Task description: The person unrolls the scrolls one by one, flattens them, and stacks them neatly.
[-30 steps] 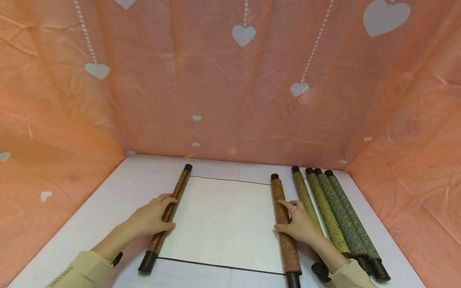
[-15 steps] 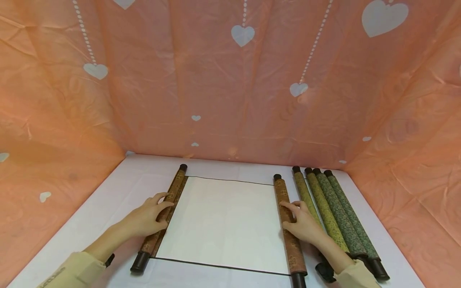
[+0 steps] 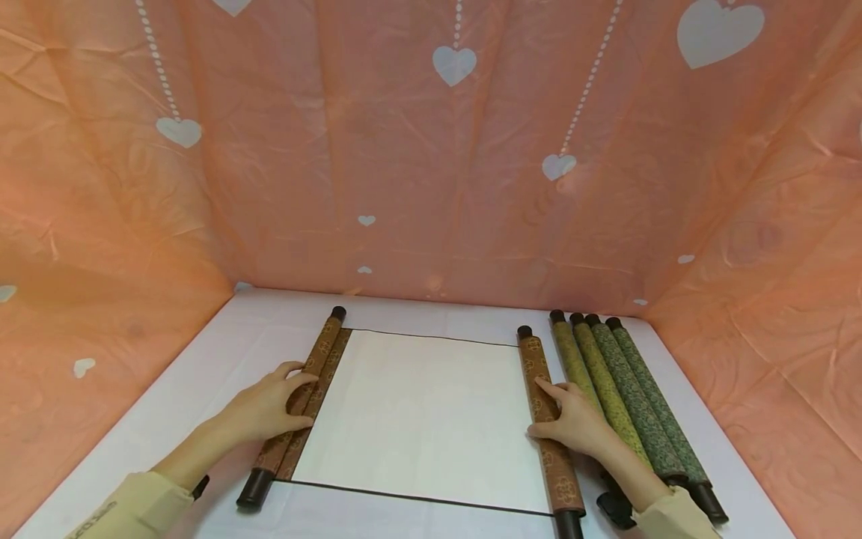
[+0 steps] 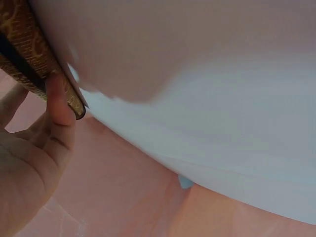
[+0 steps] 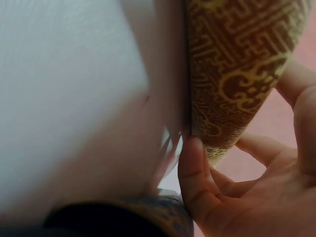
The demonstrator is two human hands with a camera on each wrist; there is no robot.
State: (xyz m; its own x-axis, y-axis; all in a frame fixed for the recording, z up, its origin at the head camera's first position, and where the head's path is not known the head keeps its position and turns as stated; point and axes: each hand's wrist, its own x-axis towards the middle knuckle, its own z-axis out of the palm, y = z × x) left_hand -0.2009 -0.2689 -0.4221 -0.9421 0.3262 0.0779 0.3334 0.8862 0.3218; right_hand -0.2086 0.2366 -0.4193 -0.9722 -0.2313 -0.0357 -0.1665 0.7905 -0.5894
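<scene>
A hanging scroll (image 3: 424,419) lies partly unrolled on the white surface, blank white paper framed by thin dark lines. My left hand (image 3: 266,404) holds its left roller (image 3: 323,346), fingers over the far side and thumb on the near side. Beside that roller a strip of brown patterned mount shows. My right hand (image 3: 572,425) grips the thicker brown roll (image 3: 560,479) at the other end. In the left wrist view the fingers pinch the gold-patterned roller (image 4: 22,37). Thumb and fingers hold the brown-and-gold roll (image 5: 237,64) in the right wrist view.
Right of my right hand lie two yellow-green rolled scrolls (image 3: 616,410) and two dark green ones (image 3: 643,412), side by side with black end knobs. My right forearm crosses over the nearest. An orange curtain (image 3: 417,187) with white hearts encloses the white table (image 3: 155,404).
The left roller has moved left with my left hand, baring the brown mount strip beside it. The right roll has shifted right with my right hand, so more white paper shows.
</scene>
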